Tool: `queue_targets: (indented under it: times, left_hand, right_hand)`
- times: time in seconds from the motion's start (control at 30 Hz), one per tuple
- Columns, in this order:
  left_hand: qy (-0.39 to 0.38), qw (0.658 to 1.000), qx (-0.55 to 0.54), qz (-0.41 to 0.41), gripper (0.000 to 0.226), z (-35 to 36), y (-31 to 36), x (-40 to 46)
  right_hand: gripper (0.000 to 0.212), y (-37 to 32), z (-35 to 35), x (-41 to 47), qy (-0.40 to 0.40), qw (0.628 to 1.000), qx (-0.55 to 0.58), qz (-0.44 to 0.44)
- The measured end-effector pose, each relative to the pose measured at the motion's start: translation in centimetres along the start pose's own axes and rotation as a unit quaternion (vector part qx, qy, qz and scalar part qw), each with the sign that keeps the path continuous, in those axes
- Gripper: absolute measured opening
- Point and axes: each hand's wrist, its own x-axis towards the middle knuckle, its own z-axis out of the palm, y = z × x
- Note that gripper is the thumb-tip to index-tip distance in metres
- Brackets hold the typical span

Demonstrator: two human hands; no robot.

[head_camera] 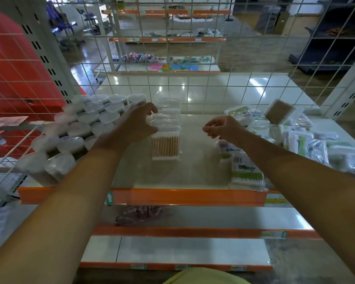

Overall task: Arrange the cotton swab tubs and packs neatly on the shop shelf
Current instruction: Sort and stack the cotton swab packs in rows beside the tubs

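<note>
Heart-shaped clear tubs (86, 124) of cotton swabs stand packed in rows on the shelf's left part. A row of square clear boxes (166, 140) with wooden-stick swabs runs front to back in the middle. My left hand (137, 124) has its curled fingers against the left side of that row, thumb near a box lid. My right hand (221, 128) hovers above the bare shelf with loosely curled fingers and holds nothing. Two green-labelled swab packs (244, 169) lie by the front edge, and a loose heap of packs (299, 136) fills the right.
The shelf (193, 173) has an orange front strip (184, 196) and a white wire grid back (172, 58). Lower shelves sit beneath, one holding a dark red bag (139, 215). A red panel (12, 64) stands at left.
</note>
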Motion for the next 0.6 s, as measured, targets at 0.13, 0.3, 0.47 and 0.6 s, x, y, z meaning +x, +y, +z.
queue_targets:
  times: [0.13, 0.3, 0.47, 0.6]
  left_hand:
    - [0.025, 0.998, 0.024, 0.049, 0.045, -0.2, 2.0, 1.2]
    - [0.015, 0.994, 0.009, 0.104, 0.040, 1.8, 5.6, 2.3]
    - [-0.017, 0.989, -0.002, 0.149, 0.039, 5.2, 9.5, 2.4]
    - [-0.069, 0.980, -0.036, 0.181, 0.038, 7.9, 11.6, 1.4]
  right_hand:
    - [0.020, -0.3, -0.6, -0.3, 0.016, 0.999, -0.033, -0.025]
    - [0.021, -0.8, -2.3, -1.1, 0.033, 0.995, -0.071, -0.055]
    - [0.022, -0.6, -4.4, -3.1, 0.051, 0.991, -0.095, -0.079]
    - [0.026, 0.5, -5.6, -4.9, 0.060, 0.984, -0.136, -0.094]
